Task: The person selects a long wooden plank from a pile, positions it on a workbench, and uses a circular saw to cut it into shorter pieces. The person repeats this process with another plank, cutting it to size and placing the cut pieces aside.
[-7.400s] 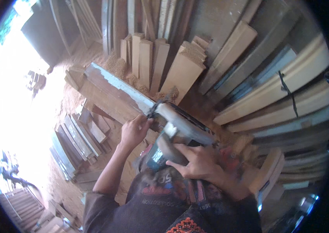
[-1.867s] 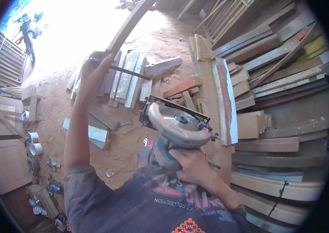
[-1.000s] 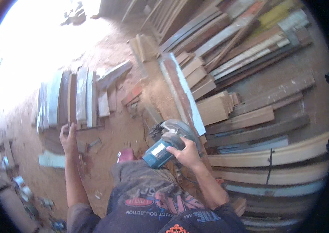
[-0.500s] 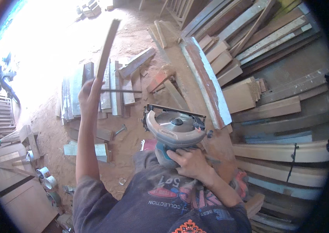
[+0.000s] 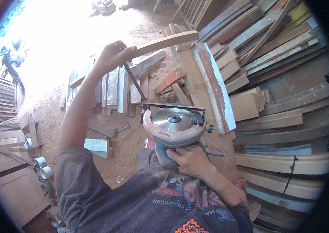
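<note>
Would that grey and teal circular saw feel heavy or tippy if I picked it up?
The grey and teal circular saw would probably feel heavy, given its bulky body and round metal blade. It may tip blade-first, since the right hand grips its near end.

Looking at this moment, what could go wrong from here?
1. The right hand alone holds the circular saw close to the shirt, its blade exposed; a slip might bring it into cloth or skin. Can't tell whether it's spinning.
2. The left hand grips a wooden strip together with a thin dark bar; either might slip.
3. The hammer-like tool and loose boards on the ground could trip someone.
</note>
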`<state>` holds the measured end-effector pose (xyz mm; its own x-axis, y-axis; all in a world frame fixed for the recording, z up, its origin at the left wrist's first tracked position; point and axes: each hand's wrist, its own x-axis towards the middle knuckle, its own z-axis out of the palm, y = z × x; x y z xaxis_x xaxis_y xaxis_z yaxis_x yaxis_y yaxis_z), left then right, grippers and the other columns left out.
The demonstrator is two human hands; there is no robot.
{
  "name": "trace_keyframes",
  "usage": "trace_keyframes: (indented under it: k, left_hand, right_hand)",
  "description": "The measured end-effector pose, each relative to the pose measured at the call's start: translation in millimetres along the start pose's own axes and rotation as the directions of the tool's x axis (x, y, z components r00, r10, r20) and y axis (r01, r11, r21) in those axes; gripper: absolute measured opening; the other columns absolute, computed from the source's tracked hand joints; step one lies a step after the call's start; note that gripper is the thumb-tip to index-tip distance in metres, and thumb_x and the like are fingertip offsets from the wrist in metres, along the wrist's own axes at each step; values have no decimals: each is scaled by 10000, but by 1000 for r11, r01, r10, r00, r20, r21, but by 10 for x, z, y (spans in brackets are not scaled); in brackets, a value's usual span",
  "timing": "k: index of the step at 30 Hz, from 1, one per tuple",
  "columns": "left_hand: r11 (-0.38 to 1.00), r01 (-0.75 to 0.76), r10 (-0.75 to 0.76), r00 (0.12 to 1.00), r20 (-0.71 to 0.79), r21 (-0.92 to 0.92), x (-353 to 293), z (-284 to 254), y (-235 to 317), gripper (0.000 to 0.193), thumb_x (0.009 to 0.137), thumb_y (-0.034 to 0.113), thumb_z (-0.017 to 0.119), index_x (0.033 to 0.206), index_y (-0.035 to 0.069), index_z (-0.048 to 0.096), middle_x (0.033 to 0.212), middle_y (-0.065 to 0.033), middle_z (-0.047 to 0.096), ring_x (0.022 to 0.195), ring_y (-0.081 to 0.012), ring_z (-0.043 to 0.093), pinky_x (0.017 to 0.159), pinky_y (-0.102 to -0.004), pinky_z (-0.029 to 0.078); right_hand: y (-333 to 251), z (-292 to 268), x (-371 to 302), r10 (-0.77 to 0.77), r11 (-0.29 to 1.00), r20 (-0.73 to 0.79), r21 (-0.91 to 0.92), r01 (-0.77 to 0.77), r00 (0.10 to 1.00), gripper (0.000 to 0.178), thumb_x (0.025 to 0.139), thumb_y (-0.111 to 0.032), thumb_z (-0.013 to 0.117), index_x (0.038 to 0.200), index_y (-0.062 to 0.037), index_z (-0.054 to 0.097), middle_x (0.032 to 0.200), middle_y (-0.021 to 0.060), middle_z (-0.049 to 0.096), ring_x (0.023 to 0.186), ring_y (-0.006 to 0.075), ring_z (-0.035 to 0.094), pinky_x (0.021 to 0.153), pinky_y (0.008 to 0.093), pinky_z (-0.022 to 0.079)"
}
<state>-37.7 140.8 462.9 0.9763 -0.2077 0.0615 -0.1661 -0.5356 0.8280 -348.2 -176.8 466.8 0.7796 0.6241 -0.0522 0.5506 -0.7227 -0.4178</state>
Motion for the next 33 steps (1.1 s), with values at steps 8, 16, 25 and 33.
trace_keyframes:
  k: [8, 16, 25, 33]
  left_hand:
    - [998, -54, 59, 980, 190, -35, 321, 114, 52, 682, 1034, 623, 663, 945, -46, 759, 741, -135, 767, 608, -172, 716, 570, -316, 574]
    - [991, -37, 67, 969, 236, -127, 513, 380, 97, 661, 1070, 639, 629, 949, -4, 727, 711, -111, 735, 583, -148, 692, 525, -299, 545]
    - [998, -36, 52, 949, 310, -58, 665, 428, 82, 686, 1055, 663, 633, 956, -7, 736, 714, -111, 745, 587, -151, 705, 541, -309, 567]
    - [998, -54, 55, 901, 430, -15, 682, 819, -62, 685, 1021, 679, 658, 876, 19, 769, 715, -100, 756, 630, -181, 741, 629, -332, 618]
  right_hand:
    - [-3, -2, -15, -12, 1000, 17, -20, 12, 1000, 488, 760, -162, 759, 1245, -144, 711, 1062, 105, 750, 805, 326, 776, 714, 446, 642]
    - [-1, 39, -38, -14, 1000, -37, -29, 13, 999, 441, 816, -181, 729, 1253, -129, 702, 999, 108, 745, 713, 308, 771, 623, 447, 642]
    - [-65, 47, -56, 79, 996, 26, -37, -78, 997, 495, 736, -160, 784, 1226, -155, 711, 1027, 61, 718, 886, 305, 761, 775, 443, 623]
    - [-42, 59, -47, 63, 997, -23, -34, -64, 998, 501, 728, -152, 787, 1225, -146, 724, 968, 69, 720, 834, 304, 765, 752, 438, 628]
